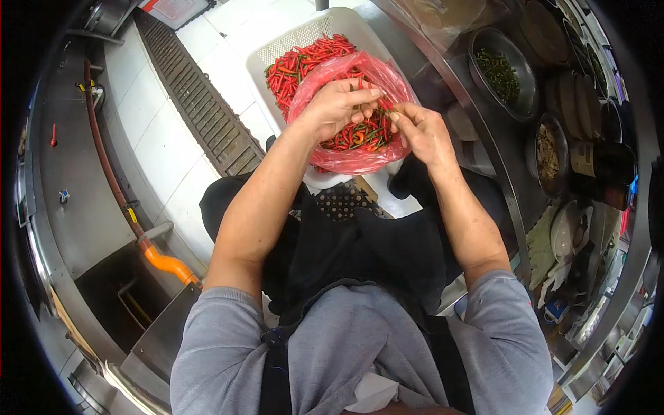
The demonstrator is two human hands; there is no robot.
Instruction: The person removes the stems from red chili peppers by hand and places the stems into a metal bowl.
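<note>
A red translucent plastic bag sits open in front of me, with red and dark green chili peppers inside. It rests on a white perforated basket, where more red chili peppers lie heaped behind it. Above the bag's mouth, my left hand is closed, its fingers curled around chili peppers. Close beside it, my right hand pinches thumb against fingers at the green stem end of a chili pepper. The fingers partly hide what both hands hold.
A floor drain grate runs along white tiles at left. Past it stands a steel counter with an orange pipe. At right, a shelf holds a bowl of chopped greens and a bowl of pale pieces.
</note>
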